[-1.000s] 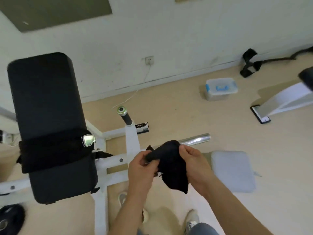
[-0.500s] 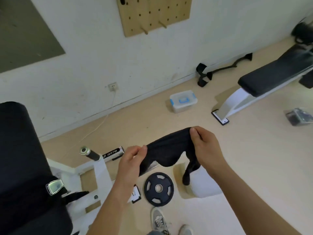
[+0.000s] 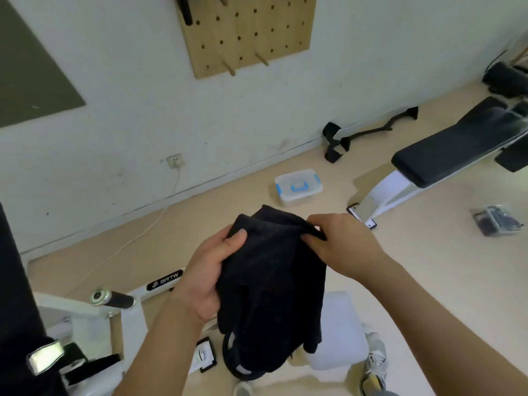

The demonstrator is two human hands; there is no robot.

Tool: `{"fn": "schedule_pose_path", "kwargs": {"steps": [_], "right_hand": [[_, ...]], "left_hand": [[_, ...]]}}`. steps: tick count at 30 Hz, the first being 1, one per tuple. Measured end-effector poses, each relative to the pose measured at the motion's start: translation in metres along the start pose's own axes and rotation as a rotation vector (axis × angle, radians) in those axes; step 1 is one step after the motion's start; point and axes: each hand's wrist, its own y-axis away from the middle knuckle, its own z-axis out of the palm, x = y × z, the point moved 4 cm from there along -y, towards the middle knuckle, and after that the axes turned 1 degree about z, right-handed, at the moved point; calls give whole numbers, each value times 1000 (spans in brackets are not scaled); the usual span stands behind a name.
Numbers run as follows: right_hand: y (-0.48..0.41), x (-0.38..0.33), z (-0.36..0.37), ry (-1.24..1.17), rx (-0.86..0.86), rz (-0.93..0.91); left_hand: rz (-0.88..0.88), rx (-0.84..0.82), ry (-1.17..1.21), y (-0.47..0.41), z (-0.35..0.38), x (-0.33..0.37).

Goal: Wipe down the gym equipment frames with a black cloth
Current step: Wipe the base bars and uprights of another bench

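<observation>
Stretched 0.5 s back, the black cloth [image 3: 271, 281] got folded into a midair wad: your left hand [image 3: 205, 270] gripped its side, your right hand [image 3: 340, 244] pinched the top edge w/ its fingers, prob. forming a wiping pad; the white frame [image 3: 68, 305] sat untouched, lower left.

Small gym room, home-gym scale. Right side of frame: weight bench [image 3: 445, 155], black pad on a white base. Lower left: white machine frame [image 3: 85, 310] with a "BRTW" label, a black-grip handle [image 3: 114, 299], and a black pad [image 3: 17, 310] at the left edge. Bottom center: black weight plate [image 3: 238, 374] on the floor, partly hidden. Top center: wooden pegboard [image 3: 245, 32] with pegs on a scuffed white wall. Black straps [image 3: 333, 144] lie along the baseboard, center right. Clear plastic box [image 3: 298, 185] with blue latches sits mid-frame on the beige floor [image 3: 428, 267]. 1 wall socket [image 3: 174, 160] with cable, center left.
</observation>
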Motion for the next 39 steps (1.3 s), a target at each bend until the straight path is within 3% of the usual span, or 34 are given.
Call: {"fn": "schedule_pose_path", "kwargs": {"steps": [2, 3, 7, 10, 12, 15, 18, 20, 23, 26, 28, 30, 32, 39], "right_hand": [[-20, 26, -11, -38, 101, 27], [-32, 41, -16, -155, 53, 51], [-75, 87, -28, -1010, -478, 139], [-113, 114, -41, -1408, -557, 157], [-135, 121, -51, -1654, -600, 233], [-159, 113, -73, -1879, -795, 360], [-181, 92, -101, -1728, -901, 68], [-196, 76, -111, -1524, -897, -132], [-222, 51, -110, -1310, -925, -266], [-246, 25, -97, -1155, -977, -341], [-267, 11, -82, -1055, -963, -354], [-290, -5, -63, -956, -972, -354], [-314, -25, -35, -855, -1010, -328], [-348, -117, 63, -604, -1219, -101]], "left_hand": [[12, -68, -48, -23, 26, -7], [9, -67, -83, -36, 41, -12], [-41, 102, -225, -91, 94, -42], [-54, 219, -328, -121, 139, -52], [29, 339, -389, -135, 161, -45], [290, 588, -467, -149, 174, -16], [561, 895, -524, -151, 164, 21], [636, 957, -499, -155, 158, 39], [577, 893, -323, -168, 141, 60], [404, 674, -262, -183, 116, 74], [261, 505, -280, -190, 97, 78], [163, 483, -417, -197, 67, 79], [141, 598, -487, -205, 26, 80], [312, 1025, 47, -200, -81, 64]]}}
